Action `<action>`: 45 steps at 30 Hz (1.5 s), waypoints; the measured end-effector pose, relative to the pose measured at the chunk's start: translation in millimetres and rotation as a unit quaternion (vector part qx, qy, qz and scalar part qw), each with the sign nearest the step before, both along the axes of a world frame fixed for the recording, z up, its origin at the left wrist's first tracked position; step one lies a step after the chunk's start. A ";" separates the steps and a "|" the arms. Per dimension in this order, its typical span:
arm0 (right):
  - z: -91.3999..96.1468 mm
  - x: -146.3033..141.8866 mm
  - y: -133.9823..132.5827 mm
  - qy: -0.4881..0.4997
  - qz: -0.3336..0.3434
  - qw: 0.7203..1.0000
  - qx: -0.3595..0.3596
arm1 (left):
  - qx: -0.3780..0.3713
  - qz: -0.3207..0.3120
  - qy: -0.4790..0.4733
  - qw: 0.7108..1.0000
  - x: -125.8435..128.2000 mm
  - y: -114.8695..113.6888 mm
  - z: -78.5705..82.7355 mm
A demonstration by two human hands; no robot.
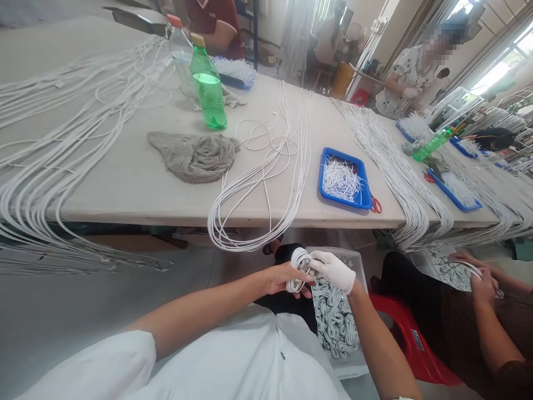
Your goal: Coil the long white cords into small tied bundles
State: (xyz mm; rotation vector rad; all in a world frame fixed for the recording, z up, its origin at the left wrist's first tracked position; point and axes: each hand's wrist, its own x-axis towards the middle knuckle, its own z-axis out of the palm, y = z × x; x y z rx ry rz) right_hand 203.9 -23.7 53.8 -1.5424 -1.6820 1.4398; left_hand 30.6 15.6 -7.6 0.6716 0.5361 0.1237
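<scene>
My left hand (284,277) is bare and closed around a small coil of white cable (298,269), held below the table edge over my lap. My right hand (334,270), in a white glove, pinches the top of the same coil from the right. Just under both hands stands a clear plastic bin (358,364) filled with several finished cable coils (334,318). On the table above lies a looped bundle of long white cables (266,178), its end hanging over the front edge.
The long grey table (125,183) carries a blue tray of white ties (343,179), red scissors (376,205), a green bottle (209,89), a clear bottle (180,53), a grey cloth (195,157) and more cable bundles (62,139). A person's hands (483,278) coil cable at my right above a red stool (412,339).
</scene>
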 end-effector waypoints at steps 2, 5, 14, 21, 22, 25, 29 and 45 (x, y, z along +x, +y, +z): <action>-6.5 -10.6 -1.2 -0.068 -0.049 0.995 0.062 | -0.024 0.008 0.011 1.000 0.0 -0.7 0.2; -15.0 -24.4 -4.2 -0.205 -0.124 0.957 0.164 | -0.033 -0.005 0.023 0.999 1.0 -3.9 -0.5; -19.1 -23.2 2.5 -0.260 -0.042 0.955 0.138 | -0.016 -0.075 -0.016 0.997 0.5 -11.7 11.7; -18.1 -28.8 5.3 -0.098 -0.123 0.973 0.171 | -0.046 -0.086 -0.027 0.995 -3.5 -10.5 24.4; -14.3 -28.8 4.5 -0.086 -0.117 0.975 0.169 | -0.048 -0.093 -0.030 0.994 -4.6 -8.4 25.2; 2.5 -24.7 0.0 -0.073 -0.060 0.978 0.186 | -0.071 -0.117 -0.045 0.990 -9.9 -0.7 28.2; 17.4 -16.6 -3.4 -0.082 0.058 0.960 0.263 | -0.106 -0.166 -0.081 0.977 -15.7 1.8 38.5; -15.0 -22.1 10.1 -0.168 -0.131 0.924 0.318 | 0.388 0.036 0.150 0.909 -3.7 5.1 57.0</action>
